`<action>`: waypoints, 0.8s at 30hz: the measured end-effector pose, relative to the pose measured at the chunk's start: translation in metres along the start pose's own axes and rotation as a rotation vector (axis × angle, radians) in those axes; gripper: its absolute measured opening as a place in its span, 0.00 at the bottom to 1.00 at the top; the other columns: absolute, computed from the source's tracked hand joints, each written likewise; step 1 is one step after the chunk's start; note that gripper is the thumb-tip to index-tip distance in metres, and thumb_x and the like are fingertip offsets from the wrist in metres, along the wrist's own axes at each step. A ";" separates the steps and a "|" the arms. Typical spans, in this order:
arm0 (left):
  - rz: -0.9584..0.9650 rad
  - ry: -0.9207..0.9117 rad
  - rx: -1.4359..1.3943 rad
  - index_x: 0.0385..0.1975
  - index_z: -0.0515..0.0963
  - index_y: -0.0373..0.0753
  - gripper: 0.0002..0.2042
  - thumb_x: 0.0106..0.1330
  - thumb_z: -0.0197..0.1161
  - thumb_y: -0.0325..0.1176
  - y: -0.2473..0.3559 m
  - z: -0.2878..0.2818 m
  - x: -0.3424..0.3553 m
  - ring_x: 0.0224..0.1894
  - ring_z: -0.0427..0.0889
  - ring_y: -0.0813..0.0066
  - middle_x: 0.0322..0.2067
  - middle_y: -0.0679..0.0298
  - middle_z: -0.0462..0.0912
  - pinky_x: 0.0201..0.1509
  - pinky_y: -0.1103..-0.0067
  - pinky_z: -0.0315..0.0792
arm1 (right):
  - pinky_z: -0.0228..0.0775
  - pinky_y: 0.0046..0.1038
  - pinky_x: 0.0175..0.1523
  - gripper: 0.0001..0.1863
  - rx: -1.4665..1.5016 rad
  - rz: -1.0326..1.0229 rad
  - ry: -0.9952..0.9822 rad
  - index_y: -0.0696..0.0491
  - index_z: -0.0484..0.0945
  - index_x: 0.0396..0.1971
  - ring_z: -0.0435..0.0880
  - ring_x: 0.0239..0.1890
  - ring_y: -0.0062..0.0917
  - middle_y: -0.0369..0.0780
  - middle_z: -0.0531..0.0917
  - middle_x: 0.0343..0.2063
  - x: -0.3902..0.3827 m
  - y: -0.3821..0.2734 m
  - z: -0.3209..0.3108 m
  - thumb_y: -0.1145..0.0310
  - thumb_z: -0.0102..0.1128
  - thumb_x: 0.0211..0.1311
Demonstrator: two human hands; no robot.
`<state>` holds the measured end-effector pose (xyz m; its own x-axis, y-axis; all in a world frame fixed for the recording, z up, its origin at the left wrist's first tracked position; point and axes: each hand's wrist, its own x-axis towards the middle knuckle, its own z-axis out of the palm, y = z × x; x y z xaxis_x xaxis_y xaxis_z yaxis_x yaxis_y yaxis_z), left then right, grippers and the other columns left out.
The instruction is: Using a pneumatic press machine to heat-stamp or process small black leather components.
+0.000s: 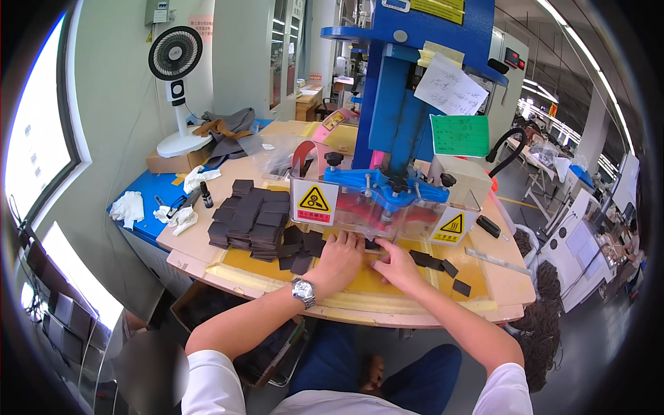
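My left hand [341, 261], with a silver wristwatch [303, 292], lies on the yellow work surface at the press's front edge. Its fingers are bent and close together; what lies under them is hidden. Just right of it, my right hand [400, 267] has its index finger at a small dark piece [371, 244] and its thumb lower down, nearer me. A clear guard [360, 211] of the blue press [392, 104] stands right beyond both hands. Stacks of dark rectangular pieces [250, 220] stand left of my left hand. Several loose dark pieces [434, 262] lie right of my right hand.
A metal ruler [496, 261] and a black-handled object [488, 225] lie at the table's right. A small black bottle [207, 195] stands left of the stacks. Farther left are white gloves [181, 219] and a fan [181, 131]. A box [273, 353] sits below the table.
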<state>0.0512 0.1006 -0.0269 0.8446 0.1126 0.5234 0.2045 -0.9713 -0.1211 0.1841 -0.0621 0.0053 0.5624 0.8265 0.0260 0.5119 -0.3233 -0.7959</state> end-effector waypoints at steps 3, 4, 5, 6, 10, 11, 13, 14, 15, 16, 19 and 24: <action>0.002 0.011 -0.034 0.61 0.81 0.31 0.20 0.70 0.62 0.29 -0.003 -0.002 -0.004 0.60 0.84 0.55 0.56 0.51 0.86 0.61 0.63 0.76 | 0.85 0.42 0.44 0.35 -0.260 -0.176 0.034 0.57 0.75 0.74 0.93 0.40 0.39 0.50 0.88 0.47 -0.005 0.003 -0.008 0.62 0.73 0.71; 0.007 0.041 -0.027 0.61 0.81 0.32 0.20 0.70 0.62 0.29 -0.003 -0.002 -0.004 0.59 0.84 0.55 0.56 0.52 0.86 0.61 0.62 0.76 | 0.85 0.42 0.44 0.35 -0.286 -0.241 0.034 0.57 0.75 0.74 0.93 0.40 0.39 0.50 0.88 0.47 -0.006 0.005 -0.007 0.62 0.73 0.71; 0.019 0.083 -0.026 0.61 0.81 0.32 0.20 0.70 0.62 0.29 -0.003 -0.001 -0.004 0.59 0.84 0.56 0.55 0.53 0.86 0.60 0.62 0.76 | 0.85 0.45 0.47 0.35 -0.441 -0.299 0.063 0.58 0.75 0.74 0.92 0.43 0.44 0.51 0.87 0.51 -0.007 0.007 -0.007 0.61 0.72 0.71; 0.017 0.073 -0.020 0.61 0.81 0.32 0.20 0.70 0.62 0.29 -0.003 0.000 -0.005 0.59 0.84 0.56 0.55 0.53 0.86 0.60 0.62 0.76 | 0.85 0.48 0.49 0.34 -0.595 -0.335 0.099 0.58 0.75 0.73 0.92 0.47 0.48 0.53 0.86 0.55 -0.007 0.009 -0.007 0.59 0.72 0.72; 0.010 0.092 -0.053 0.59 0.81 0.33 0.19 0.70 0.62 0.30 -0.002 0.003 -0.007 0.58 0.85 0.55 0.54 0.53 0.86 0.60 0.62 0.77 | 0.86 0.51 0.49 0.30 -0.713 -0.381 0.201 0.60 0.77 0.67 0.92 0.47 0.51 0.53 0.88 0.53 0.000 0.012 0.007 0.57 0.69 0.74; 0.007 0.120 -0.081 0.59 0.82 0.33 0.19 0.70 0.62 0.31 -0.002 0.003 -0.007 0.58 0.85 0.55 0.54 0.53 0.87 0.60 0.62 0.77 | 0.85 0.53 0.47 0.29 -0.694 -0.369 0.191 0.59 0.77 0.66 0.92 0.44 0.53 0.54 0.89 0.50 0.002 0.012 0.011 0.55 0.67 0.75; 0.035 0.108 -0.062 0.58 0.83 0.35 0.18 0.69 0.62 0.31 -0.003 0.000 -0.006 0.58 0.85 0.54 0.53 0.53 0.87 0.60 0.61 0.78 | 0.85 0.55 0.44 0.27 -0.695 -0.363 0.209 0.56 0.77 0.64 0.92 0.42 0.54 0.54 0.90 0.46 0.010 0.011 0.013 0.53 0.65 0.77; 0.037 0.113 -0.064 0.57 0.83 0.36 0.18 0.69 0.62 0.31 -0.003 -0.001 -0.004 0.58 0.85 0.54 0.52 0.53 0.87 0.61 0.61 0.78 | 0.85 0.56 0.44 0.26 -0.720 -0.338 0.227 0.55 0.77 0.63 0.92 0.42 0.54 0.54 0.90 0.47 0.011 0.011 0.014 0.52 0.64 0.77; 0.033 0.098 -0.070 0.57 0.84 0.36 0.18 0.69 0.62 0.31 -0.002 -0.002 -0.003 0.58 0.85 0.54 0.53 0.53 0.87 0.61 0.60 0.78 | 0.85 0.56 0.43 0.26 -0.713 -0.359 0.221 0.55 0.77 0.64 0.92 0.42 0.54 0.54 0.90 0.47 0.012 0.011 0.014 0.52 0.64 0.77; 0.040 0.077 -0.070 0.58 0.84 0.36 0.18 0.69 0.62 0.31 -0.003 -0.003 -0.002 0.58 0.85 0.54 0.52 0.53 0.87 0.61 0.61 0.78 | 0.85 0.56 0.43 0.27 -0.725 -0.317 0.214 0.55 0.77 0.64 0.92 0.42 0.54 0.54 0.90 0.47 0.013 0.011 0.014 0.51 0.64 0.78; 0.090 0.072 -0.019 0.59 0.84 0.36 0.18 0.71 0.62 0.32 -0.003 -0.004 0.002 0.57 0.86 0.53 0.50 0.52 0.88 0.59 0.59 0.79 | 0.86 0.54 0.42 0.25 -0.672 -0.371 0.252 0.60 0.80 0.59 0.92 0.41 0.52 0.54 0.90 0.47 0.011 0.015 0.012 0.53 0.64 0.77; 0.068 0.060 -0.002 0.63 0.83 0.38 0.21 0.71 0.62 0.33 0.003 -0.004 0.004 0.55 0.86 0.50 0.47 0.51 0.88 0.57 0.56 0.79 | 0.86 0.51 0.40 0.22 -0.703 -0.454 0.249 0.62 0.81 0.54 0.92 0.38 0.50 0.55 0.89 0.46 0.019 0.023 0.020 0.56 0.64 0.77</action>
<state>0.0534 0.0978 -0.0218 0.8255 0.0339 0.5634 0.1467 -0.9768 -0.1561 0.1941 -0.0446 -0.0246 0.2905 0.8461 0.4468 0.9567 -0.2646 -0.1210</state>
